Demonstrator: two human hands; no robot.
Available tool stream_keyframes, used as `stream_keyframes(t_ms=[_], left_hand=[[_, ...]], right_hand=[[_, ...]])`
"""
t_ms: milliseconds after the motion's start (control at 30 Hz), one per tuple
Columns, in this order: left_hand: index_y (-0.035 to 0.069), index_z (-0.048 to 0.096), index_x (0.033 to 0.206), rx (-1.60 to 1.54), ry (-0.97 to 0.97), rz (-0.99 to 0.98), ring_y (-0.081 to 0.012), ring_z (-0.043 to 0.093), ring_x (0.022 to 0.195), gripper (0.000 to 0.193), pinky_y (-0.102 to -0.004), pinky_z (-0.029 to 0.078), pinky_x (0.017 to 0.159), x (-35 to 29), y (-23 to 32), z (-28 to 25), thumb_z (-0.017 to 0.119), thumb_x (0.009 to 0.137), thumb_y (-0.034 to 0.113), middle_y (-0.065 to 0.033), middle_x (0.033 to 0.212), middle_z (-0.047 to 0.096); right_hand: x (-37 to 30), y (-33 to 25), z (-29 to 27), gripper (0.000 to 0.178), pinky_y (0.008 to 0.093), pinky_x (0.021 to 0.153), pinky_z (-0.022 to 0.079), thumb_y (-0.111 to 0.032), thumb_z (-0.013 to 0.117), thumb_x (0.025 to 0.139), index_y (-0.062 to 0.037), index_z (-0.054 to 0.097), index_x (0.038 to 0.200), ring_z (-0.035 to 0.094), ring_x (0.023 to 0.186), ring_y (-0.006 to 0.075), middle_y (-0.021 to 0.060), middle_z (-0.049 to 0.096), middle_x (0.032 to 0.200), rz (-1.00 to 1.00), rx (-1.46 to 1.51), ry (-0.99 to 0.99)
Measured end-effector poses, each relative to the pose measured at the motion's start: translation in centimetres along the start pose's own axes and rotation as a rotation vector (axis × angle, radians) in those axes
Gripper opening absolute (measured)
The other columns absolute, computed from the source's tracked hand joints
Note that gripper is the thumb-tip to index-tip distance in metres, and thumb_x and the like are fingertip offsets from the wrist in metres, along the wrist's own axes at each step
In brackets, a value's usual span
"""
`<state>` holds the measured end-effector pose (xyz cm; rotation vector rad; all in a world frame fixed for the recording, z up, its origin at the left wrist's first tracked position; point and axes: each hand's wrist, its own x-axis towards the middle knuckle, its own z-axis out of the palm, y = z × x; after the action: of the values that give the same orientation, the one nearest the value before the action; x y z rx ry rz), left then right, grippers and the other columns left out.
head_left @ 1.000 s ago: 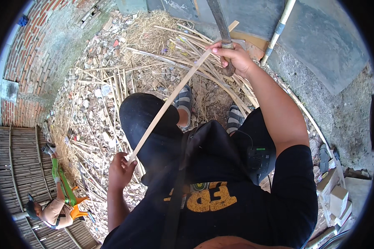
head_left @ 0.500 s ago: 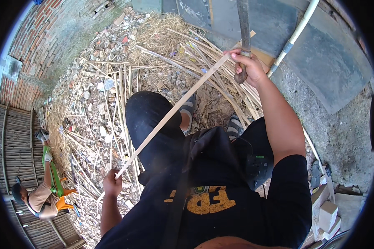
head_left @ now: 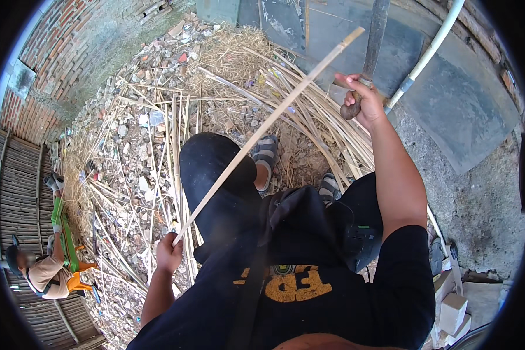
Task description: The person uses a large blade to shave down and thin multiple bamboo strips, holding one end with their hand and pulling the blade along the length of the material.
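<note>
A long, pale bamboo strip (head_left: 268,121) slants up from lower left to upper right, crossing in front of my dark-clad knee. My left hand (head_left: 168,253) is closed on its lower end. The far end of the strip juts free, left of the blade. In my right hand (head_left: 366,100) I grip a machete (head_left: 375,46), its dark blade pointing up and away and its curved wooden handle end showing below my fingers. Blade and strip are apart. My right thumb and index finger are partly stretched, while the other fingers wrap the handle.
Many split bamboo strips (head_left: 326,133) lie on the stony ground around my sandalled feet. Dry shavings (head_left: 230,55) are heaped beyond. A pale pole (head_left: 431,52) leans at the right by grey sheets (head_left: 455,105). Another person (head_left: 46,273) sits far left.
My right hand has let go of the strip and moved right with the machete. The strip's far end now rises further up and away; my left hand has shifted slightly right.
</note>
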<state>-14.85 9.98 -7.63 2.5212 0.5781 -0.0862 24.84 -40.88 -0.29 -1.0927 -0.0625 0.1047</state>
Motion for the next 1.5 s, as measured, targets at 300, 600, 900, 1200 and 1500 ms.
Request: stream_keyframes(t_ms=[300, 600, 900, 1200, 1500], left_hand=[[0.001, 0.059, 0.084, -0.382, 0.062, -0.024, -0.0051, 0.049, 0.06, 0.02, -0.0252, 0.041, 0.054, -0.2, 0.9, 2.9, 0.071, 0.095, 0.012, 0.0001, 0.065, 0.059], [0.0, 0.061, 0.082, -0.39, -0.043, 0.106, -0.005, 0.048, 0.06, 0.025, -0.0256, 0.04, 0.053, 2.1, 5.7, 0.2, 0.07, 0.098, 0.018, -0.0004, 0.065, 0.06], [-0.001, 0.06, 0.083, -0.206, 0.002, 0.273, -0.0135, 0.049, 0.06, 0.038, -0.0335, 0.041, 0.057, 4.3, 11.0, -1.2, 0.057, 0.105, 0.03, -0.0082, 0.062, 0.055], [0.0, 0.057, 0.08, -0.125, 0.035, 0.339, -0.0244, 0.054, 0.057, 0.038, -0.0391, 0.043, 0.056, 5.7, 15.0, -0.3, 0.055, 0.105, 0.029, -0.0156, 0.062, 0.055], [0.001, 0.059, 0.081, -0.002, 0.046, 0.257, -0.0316, 0.059, 0.055, 0.035, -0.0411, 0.044, 0.054, 1.8, 14.3, 0.6, 0.058, 0.103, 0.029, -0.0154, 0.061, 0.057]], right_hand=[[0.2, 0.5, 1.3, 0.023, 0.025, 0.056, 0.044, -0.013, 0.075, 0.087, -0.0074, 0.058, 0.1, 0.05, 0.057, 0.0099, 0.0151, 0.073, 0.113, -0.011, -0.119, -0.007], [0.2, 0.9, 1.3, 0.015, 0.0238, 0.055, 0.042, -0.017, 0.073, 0.092, -0.0077, 0.063, 0.098, 0.049, 0.059, 0.0075, 0.008, 0.074, 0.107, 0.039, -0.314, -0.045], [-0.2, 1.3, -0.1, 0.017, 0.0246, 0.055, 0.042, -0.018, 0.075, 0.092, -0.0065, 0.064, 0.097, 0.05, 0.059, 0.0074, 0.0072, 0.072, 0.1, -0.017, -0.531, -0.053], [-0.6, 2.5, 0.3, 0.03, 0.0346, 0.057, 0.045, -0.033, 0.08, 0.086, -0.007, 0.067, 0.092, 0.058, 0.06, 0.0181, 0.0065, 0.064, 0.072, -0.337, -1.093, -0.161], [-3.9, 3.0, 4.4, 0.03, 0.0505, 0.07, 0.053, -0.018, 0.073, 0.071, -0.0144, 0.071, 0.101, 0.068, 0.082, 0.0379, 0.0142, 0.069, 0.081, -0.418, -1.633, -0.55]])
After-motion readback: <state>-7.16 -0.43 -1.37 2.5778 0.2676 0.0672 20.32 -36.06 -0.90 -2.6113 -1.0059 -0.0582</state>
